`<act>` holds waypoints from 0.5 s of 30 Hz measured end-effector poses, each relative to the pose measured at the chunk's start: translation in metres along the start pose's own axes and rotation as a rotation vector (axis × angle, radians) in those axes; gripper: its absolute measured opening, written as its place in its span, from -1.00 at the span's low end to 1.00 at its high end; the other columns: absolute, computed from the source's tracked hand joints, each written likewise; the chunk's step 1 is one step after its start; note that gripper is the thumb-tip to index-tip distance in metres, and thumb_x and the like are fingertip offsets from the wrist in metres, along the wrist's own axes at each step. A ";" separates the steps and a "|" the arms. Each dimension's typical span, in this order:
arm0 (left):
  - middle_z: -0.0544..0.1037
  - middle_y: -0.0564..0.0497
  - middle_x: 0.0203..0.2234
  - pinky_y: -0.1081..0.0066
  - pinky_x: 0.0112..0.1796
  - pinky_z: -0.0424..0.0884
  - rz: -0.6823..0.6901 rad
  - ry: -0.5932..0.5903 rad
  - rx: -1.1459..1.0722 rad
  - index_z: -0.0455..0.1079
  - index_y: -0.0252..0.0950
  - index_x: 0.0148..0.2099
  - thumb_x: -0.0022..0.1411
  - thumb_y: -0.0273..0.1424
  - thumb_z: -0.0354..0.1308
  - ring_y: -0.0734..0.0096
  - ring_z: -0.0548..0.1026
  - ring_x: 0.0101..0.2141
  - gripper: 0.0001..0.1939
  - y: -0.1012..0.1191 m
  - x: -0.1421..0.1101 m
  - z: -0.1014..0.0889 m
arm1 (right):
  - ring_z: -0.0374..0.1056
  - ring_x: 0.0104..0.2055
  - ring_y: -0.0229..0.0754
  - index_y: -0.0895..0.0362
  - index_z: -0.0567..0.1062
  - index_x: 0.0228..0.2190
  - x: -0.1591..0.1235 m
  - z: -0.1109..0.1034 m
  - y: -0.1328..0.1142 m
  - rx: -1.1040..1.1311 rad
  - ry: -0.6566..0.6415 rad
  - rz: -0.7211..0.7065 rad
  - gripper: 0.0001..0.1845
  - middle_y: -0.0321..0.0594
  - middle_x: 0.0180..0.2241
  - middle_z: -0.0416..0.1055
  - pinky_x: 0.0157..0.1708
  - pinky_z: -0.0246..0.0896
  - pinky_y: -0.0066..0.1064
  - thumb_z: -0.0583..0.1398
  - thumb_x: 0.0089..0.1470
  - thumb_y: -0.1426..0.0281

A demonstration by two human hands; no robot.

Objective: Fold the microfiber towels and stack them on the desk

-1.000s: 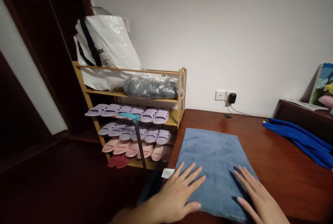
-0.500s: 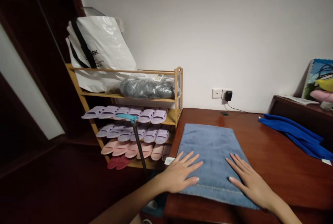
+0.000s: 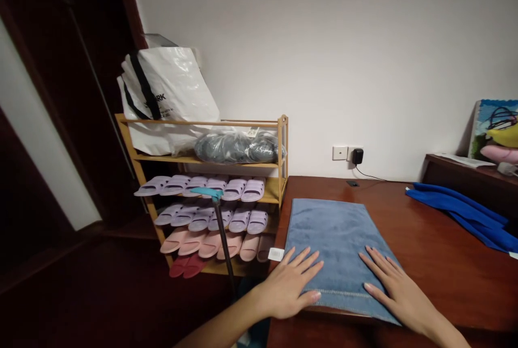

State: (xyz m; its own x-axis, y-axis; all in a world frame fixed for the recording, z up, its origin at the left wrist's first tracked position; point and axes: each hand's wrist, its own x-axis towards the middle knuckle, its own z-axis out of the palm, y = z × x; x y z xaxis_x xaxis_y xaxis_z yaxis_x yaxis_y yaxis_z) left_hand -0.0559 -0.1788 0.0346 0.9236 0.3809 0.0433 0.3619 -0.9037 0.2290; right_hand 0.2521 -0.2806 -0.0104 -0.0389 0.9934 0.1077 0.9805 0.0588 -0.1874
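Blue cloth (image 3: 334, 240), flat w/ white tag

Dim, uneven indoor light falls on the matte off-white wall (image 3: 315, 67), brighter towards its middle and greyer above. The glossy reddish-brown wooden bench (image 3: 437, 261) carries soft sheen. Small glare spots mark the shiny white bag with black straps (image 3: 182, 78). The dark red-brown floor (image 3: 101, 283) sinks into near-black shadow; edges look stretched and soft, and the light's source is out of view.
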 end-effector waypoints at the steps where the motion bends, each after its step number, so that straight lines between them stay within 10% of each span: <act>1: -0.11 -0.02 0.31 -0.06 0.19 -0.18 0.000 -0.010 -0.004 -0.15 -0.11 0.36 0.36 -0.05 -0.15 0.12 -0.18 0.28 -0.38 -0.002 0.001 -0.002 | -0.31 0.32 -0.11 -0.14 -0.06 0.23 0.002 0.000 0.001 0.007 0.004 -0.003 -0.28 -0.40 0.28 -0.28 0.29 -0.28 -0.08 -0.09 0.11 -0.10; 15: -0.08 -0.01 0.30 -0.06 0.19 -0.20 -0.048 -0.005 -0.033 -0.07 -0.15 0.34 0.35 -0.15 -0.09 0.13 -0.18 0.28 -0.42 -0.001 -0.002 -0.008 | -0.27 0.32 -0.11 -0.14 -0.10 0.24 0.005 -0.004 0.003 -0.005 0.026 -0.002 -0.27 -0.42 0.29 -0.30 0.27 -0.21 -0.11 -0.05 0.12 -0.07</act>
State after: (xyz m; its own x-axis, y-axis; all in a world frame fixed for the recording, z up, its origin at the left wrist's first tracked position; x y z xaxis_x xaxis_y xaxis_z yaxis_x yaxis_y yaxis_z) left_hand -0.0587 -0.1768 0.0419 0.9059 0.4227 0.0269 0.4016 -0.8773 0.2629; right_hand 0.2554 -0.2763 -0.0063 -0.0355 0.9904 0.1336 0.9815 0.0598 -0.1822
